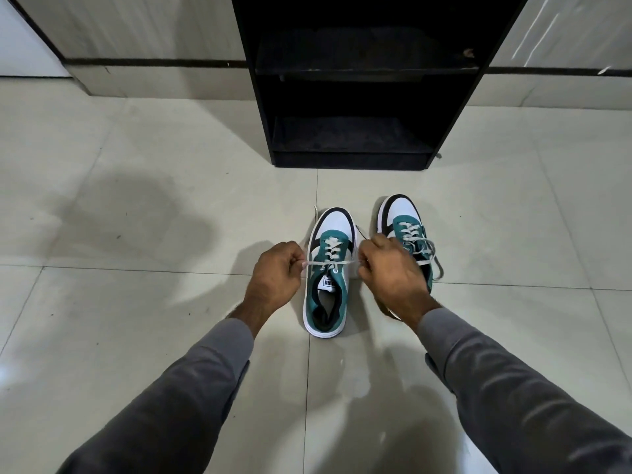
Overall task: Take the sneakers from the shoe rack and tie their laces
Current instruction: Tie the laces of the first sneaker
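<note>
at frame centre the left hand (277, 268) and right hand (386, 265) each pinch a lace end of the near sneaker (328, 275), drawn taut sideways. keep even tension, then cross them. the other sneaker (407, 230), right of centre, looks tied.

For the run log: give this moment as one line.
stage: tying | left hand, right hand: pulling lace ends apart | left sneaker: unknotted | right sneaker: floor | shoe rack: behind
</note>
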